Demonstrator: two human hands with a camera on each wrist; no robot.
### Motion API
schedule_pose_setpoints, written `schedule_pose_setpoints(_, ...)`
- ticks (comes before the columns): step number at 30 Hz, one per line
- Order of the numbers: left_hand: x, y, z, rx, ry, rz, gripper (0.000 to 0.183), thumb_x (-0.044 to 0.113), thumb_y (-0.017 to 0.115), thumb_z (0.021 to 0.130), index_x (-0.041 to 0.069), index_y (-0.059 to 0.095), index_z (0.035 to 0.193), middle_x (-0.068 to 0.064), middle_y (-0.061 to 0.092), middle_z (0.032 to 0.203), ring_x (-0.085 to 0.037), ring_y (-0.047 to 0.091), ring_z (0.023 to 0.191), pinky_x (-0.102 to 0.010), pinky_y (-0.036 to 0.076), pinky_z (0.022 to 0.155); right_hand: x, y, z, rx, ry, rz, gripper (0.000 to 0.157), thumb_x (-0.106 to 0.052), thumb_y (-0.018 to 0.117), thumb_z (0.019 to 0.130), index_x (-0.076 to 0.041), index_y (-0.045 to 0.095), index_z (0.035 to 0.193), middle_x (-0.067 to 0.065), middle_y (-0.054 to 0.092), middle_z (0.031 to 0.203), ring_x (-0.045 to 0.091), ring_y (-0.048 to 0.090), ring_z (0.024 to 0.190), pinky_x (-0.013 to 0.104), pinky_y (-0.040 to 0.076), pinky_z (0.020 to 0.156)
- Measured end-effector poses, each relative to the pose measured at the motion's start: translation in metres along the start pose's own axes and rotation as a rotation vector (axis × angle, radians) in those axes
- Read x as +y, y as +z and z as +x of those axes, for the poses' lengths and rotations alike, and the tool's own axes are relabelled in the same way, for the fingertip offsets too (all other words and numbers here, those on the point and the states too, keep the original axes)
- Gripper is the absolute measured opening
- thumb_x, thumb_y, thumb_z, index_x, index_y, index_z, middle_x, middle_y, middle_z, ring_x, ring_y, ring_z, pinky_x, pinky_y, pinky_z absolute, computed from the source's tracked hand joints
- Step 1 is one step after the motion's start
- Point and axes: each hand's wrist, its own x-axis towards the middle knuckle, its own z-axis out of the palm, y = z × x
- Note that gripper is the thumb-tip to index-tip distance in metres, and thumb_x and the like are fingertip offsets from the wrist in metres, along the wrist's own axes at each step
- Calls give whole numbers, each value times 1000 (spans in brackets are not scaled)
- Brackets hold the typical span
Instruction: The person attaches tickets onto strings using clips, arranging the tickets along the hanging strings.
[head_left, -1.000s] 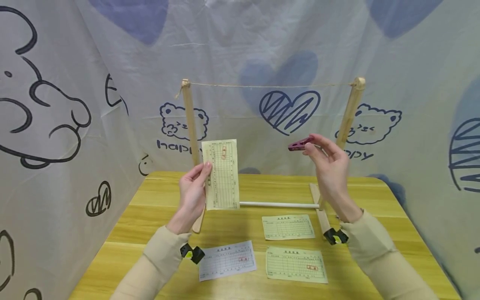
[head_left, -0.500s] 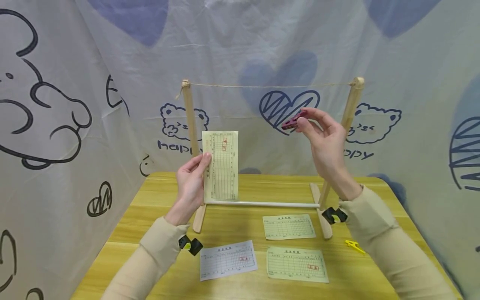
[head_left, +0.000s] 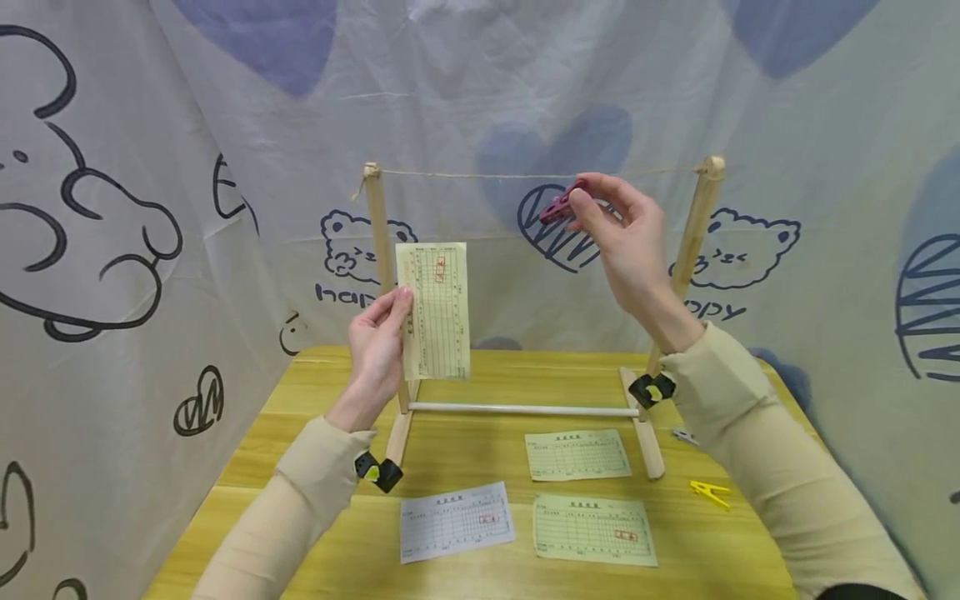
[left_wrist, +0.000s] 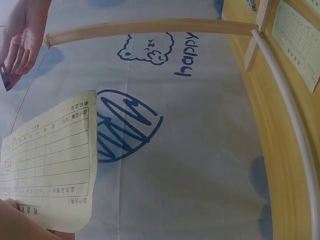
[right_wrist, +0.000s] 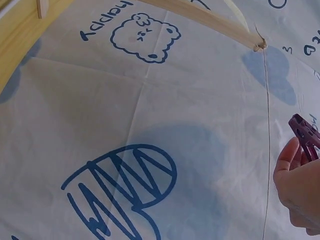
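Observation:
In the head view my left hand [head_left: 377, 346] pinches a pale yellow receipt slip [head_left: 437, 317] by its left edge, thumb in front. The slip hangs upright, its long side vertical, below the left part of the string [head_left: 465, 175]. My right hand [head_left: 626, 233] pinches a dark red clothespin [head_left: 561, 204] between thumb and fingers, just below the string's middle. The clothespin's nose points left and slightly down, apart from slip and string. The left wrist view shows the slip [left_wrist: 52, 165] large in front; the right wrist view shows the clothespin [right_wrist: 305, 132] beside the string.
The string is tied between two wooden posts [head_left: 696, 229] joined low by a white rod [head_left: 525, 409]. On the wooden table [head_left: 330, 517] lie a white slip [head_left: 453, 525], two yellow slips [head_left: 577, 456], a yellow clothespin [head_left: 709, 493] and a grey clothespin [head_left: 685, 437]. A patterned cloth hangs behind.
Both hands have risen. The right hand has carried the clothespin up and left towards the string; the left hand has lifted the slip. The yellow clothespin has come into view from behind the right arm.

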Motion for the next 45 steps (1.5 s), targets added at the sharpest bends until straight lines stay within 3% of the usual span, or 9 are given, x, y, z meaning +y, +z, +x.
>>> schedule_pose_setpoints(9,9,1,12,-4,-22,54,23,27,65,98,14,68,117,11,73,95,-3,65,84,-12,53,70,-2,13,21,-16,24,34,16,-6,65,96,-4,67,112,3,70,101,14,67,90,22,60,76)
schedule_pose_setpoints(13,13,2,18,-9,-25,32,26,26,65,99,12,67,121,8,73,98,-5,67,88,-16,58,79,-2,17,28,-30,35,71,17,-6,65,96,-2,66,113,6,71,103,15,68,91,24,61,75)
schedule_pose_setpoints(23,21,6,27,-8,-25,-5,29,25,66,98,10,67,122,5,71,102,-6,67,90,-16,58,83,-4,29,40,-40,94,176,19,-7,65,96,0,63,114,9,72,106,18,70,92,30,64,68)
schedule_pose_setpoints(32,24,8,35,-7,-23,11,36,27,66,97,8,65,129,4,71,105,-7,68,93,-18,58,87,-4,39,48,-15,126,128,20,-12,66,96,-6,65,116,4,73,106,17,69,94,29,61,57)
schedule_pose_setpoints(45,32,12,38,-12,-4,3,36,26,66,97,8,65,129,4,72,102,-8,68,91,-18,59,84,-2,66,62,-26,83,43,24,-10,65,97,-3,62,120,2,68,103,17,66,97,29,59,50)
